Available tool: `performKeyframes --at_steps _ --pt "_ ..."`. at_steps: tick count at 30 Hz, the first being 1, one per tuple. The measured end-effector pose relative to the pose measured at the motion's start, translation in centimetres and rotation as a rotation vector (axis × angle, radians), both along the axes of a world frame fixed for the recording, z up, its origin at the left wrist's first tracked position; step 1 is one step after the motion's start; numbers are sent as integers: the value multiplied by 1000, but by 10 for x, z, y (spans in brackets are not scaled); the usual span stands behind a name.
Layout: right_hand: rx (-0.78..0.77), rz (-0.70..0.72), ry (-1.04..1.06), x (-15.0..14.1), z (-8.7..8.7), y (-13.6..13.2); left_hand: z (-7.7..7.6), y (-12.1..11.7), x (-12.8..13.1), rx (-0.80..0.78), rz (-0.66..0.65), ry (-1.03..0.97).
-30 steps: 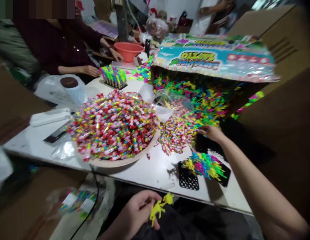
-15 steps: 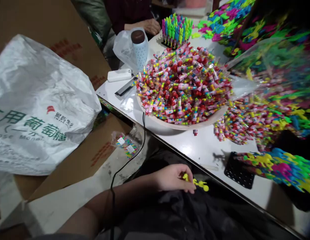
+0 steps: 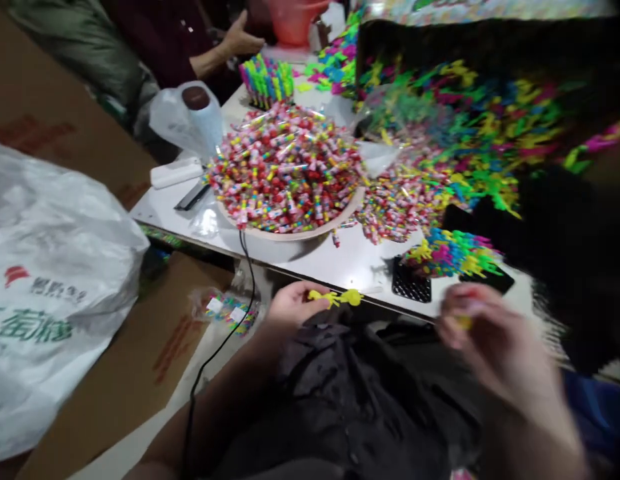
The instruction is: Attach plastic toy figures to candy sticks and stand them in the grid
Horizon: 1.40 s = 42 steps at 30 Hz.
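My left hand [image 3: 291,304] is closed, pinching small yellow plastic figures [image 3: 352,297] that stick out past its fingertips above my dark-clothed lap. On the right, my right hand [image 3: 490,333] is smeared by motion, its fingers curled round a small yellow piece [image 3: 463,322] whose shape I cannot make out. Just beyond that hand, at the table's front edge, lies a black perforated rack [image 3: 411,283] beside a bunch of multicoloured plastic figures [image 3: 443,255].
A basin [image 3: 310,230] heaped with small candy-filled tubes stands on the white table [image 3: 310,257]. More tubes [image 3: 397,203] and colourful figures [image 3: 490,127] pile up to its right. A cable [image 3: 215,353] hangs near my left arm. Another person's hand [image 3: 243,39] shows at the far side.
My right hand has come into view from the right with a yellow piece. My left hand still holds yellow figures. The view has shifted right, and the other person's hand has lifted and opened.
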State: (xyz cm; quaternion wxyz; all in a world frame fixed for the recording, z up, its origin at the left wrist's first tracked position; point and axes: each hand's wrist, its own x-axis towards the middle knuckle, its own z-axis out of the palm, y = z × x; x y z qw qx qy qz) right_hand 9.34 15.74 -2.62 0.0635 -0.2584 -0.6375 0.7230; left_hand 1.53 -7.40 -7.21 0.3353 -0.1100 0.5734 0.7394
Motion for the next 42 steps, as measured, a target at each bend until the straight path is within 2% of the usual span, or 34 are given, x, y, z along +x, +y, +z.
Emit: performKeyframes --at_steps 3,5,8,19,24,29,34,38,42 --pt "-267 85 11 11 -21 -30 7 2 -2 3 -15 98" --pt "-320 63 61 14 -32 -46 12 4 1 2 -22 161" --pt "-333 22 149 18 -37 -59 16 10 7 17 -46 224" --pt "-291 -173 224 27 -33 -62 20 22 25 -32 -38 386" --pt "-372 -147 300 24 -29 -72 24 19 27 -21 -16 523" --pt "-484 -116 299 23 -25 -80 19 17 29 -63 0 518" --pt "-557 -161 340 23 -21 -85 25 20 31 -43 19 711" --pt "-594 -156 325 23 -18 -86 32 20 33 -130 -1 811" --pt "-629 -167 326 22 -17 -87 33 18 34 -163 6 866"
